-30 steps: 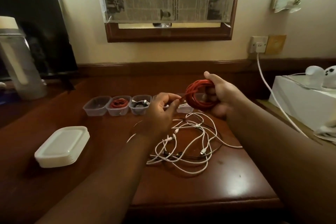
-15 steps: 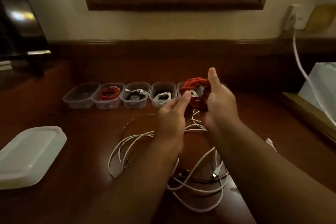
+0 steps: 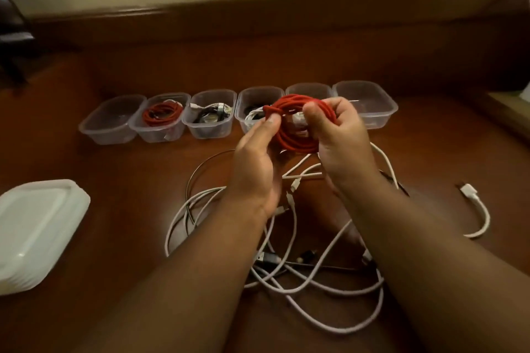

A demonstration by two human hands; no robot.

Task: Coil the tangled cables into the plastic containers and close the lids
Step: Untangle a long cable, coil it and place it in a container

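Observation:
I hold a coiled red cable (image 3: 289, 137) above the table. My right hand (image 3: 341, 137) grips the coil's right side with thumb and curled fingers. My left hand (image 3: 255, 163) pinches the coil's loose end at the upper left. Below them a tangle of white cables (image 3: 298, 272) lies on the wooden table (image 3: 129, 195). A row of several clear plastic containers runs behind: the leftmost (image 3: 111, 120) is empty, one holds a red coil (image 3: 162, 114), one holds black and white cables (image 3: 210, 113), one (image 3: 252, 106) holds a white cable, and the rightmost (image 3: 370, 100) looks empty.
A stack of white lids (image 3: 37, 229) sits at the left. A short white cable with a plug (image 3: 476, 209) lies apart at the right. A raised wooden ledge (image 3: 258, 17) backs the table along the wall.
The view has tilted down and closer to the table. Both hands with the red coil have come slightly nearer, and my left hand now pinches the coil's end.

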